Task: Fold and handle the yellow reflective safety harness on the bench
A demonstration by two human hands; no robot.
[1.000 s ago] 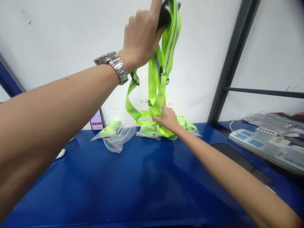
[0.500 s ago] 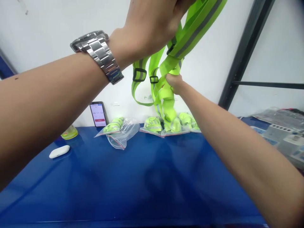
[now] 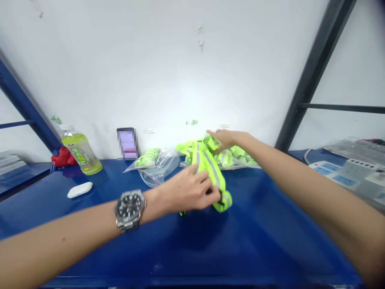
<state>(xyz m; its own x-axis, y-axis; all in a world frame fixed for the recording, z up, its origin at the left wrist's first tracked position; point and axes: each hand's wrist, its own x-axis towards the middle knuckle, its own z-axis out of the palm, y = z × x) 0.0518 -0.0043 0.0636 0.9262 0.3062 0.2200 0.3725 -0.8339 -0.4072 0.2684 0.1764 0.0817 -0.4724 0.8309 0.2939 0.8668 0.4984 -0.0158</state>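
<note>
A fluorescent yellow-green reflective vest (image 3: 210, 166), made of straps with grey stripes, hangs low over the blue table between my hands. My left hand (image 3: 195, 188), with a steel watch on its wrist, is closed around the near part of the straps beside a black buckle. Farther back, my right hand (image 3: 225, 140) has a strap loop between its thumb and forefinger, the forefinger fairly straight. Its other fingers are blurred or hidden. Just behind the vest lie bagged vests (image 3: 227, 158) in clear zip bags along the wall.
Another bagged vest (image 3: 147, 157) lies left of centre next to an empty-looking clear bag (image 3: 164, 162). A phone (image 3: 127, 143) leans on the wall. A drink bottle (image 3: 81, 150), red cloth (image 3: 63, 157) and white earbud case (image 3: 80, 190) are at left. Plastic-covered equipment (image 3: 345, 172) stands at right.
Both hands have come down from high up, bringing the vest down to the table. My left hand has moved from above to the near side of the vest. The bottle has come into view.
</note>
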